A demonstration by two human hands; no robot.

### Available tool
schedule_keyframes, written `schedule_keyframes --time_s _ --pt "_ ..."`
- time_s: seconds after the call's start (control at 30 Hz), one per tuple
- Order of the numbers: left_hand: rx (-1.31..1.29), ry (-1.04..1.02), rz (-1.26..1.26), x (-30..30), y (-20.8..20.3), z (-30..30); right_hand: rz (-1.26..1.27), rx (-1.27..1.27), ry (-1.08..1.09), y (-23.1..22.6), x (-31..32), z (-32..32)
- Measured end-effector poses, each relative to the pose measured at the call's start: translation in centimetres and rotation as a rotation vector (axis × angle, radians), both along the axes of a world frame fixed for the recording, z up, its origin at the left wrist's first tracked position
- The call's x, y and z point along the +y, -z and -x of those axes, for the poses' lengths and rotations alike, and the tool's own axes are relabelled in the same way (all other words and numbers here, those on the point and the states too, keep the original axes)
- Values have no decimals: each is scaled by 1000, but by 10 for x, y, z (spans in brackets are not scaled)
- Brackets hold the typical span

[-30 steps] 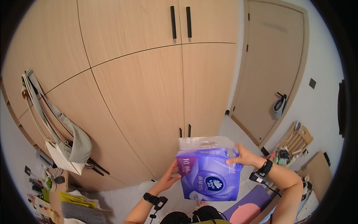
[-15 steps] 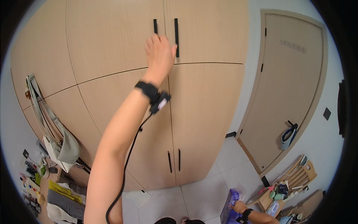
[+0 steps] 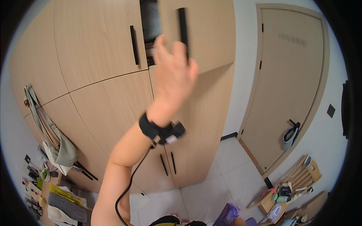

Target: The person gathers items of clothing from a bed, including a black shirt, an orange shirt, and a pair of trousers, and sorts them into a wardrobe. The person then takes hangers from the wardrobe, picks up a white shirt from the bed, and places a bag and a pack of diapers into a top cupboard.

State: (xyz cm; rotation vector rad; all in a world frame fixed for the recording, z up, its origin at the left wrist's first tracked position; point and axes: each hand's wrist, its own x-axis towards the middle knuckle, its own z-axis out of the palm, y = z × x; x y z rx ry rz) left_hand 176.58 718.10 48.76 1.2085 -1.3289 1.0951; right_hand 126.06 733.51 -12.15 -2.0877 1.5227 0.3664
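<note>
My left hand, blurred by motion and wearing a black wrist strap with a small device, is raised to the upper right cabinet door. Its thumb and index finger are around the lower end of that door's black bar handle; the other fingers reach toward the door's edge. The door stands ajar, and dark patterned fabric shows in the gap. At the lower edge, my right hand is mostly cut off, closed on a shiny purple plastic package.
The upper left door is closed, as are the lower doors. Bags hang at the left above a cluttered desk. A wooden folding chair bearing small items stands at the right, near a closed room door.
The upper right cabinet door has swung partly open. My left hand has gone from the left handle to the right one. The purple package and right hand have sunk toward the lower edge.
</note>
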Motion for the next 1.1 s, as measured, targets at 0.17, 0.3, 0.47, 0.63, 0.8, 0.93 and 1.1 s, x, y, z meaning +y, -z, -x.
schedule_keyframes --time_s 0.17,0.3,0.47,0.63,0.8,0.93,1.1 --pt "-177 530 11 -4 16 86 -15 -147 28 10 36 -16" --pt "-408 528 -25 -28 9 144 -102 -101 -28 -37 26 -41" --pt "-598 456 254 -81 -6 199 -71 -200 -236 -35 36 -50" --pt "-645 618 14 -99 -19 182 1 -229 -263 -82 29 -62" --pt "-120 -594 -156 -105 -43 -21 134 -252 -268 -166 13 -74" --pt "-78 -1317 -218 -72 -41 -141 310 -369 -265 -220 -1 -89" --pt "-114 -1178 -207 -62 -45 -130 272 -667 -211 -295 -34 -124"
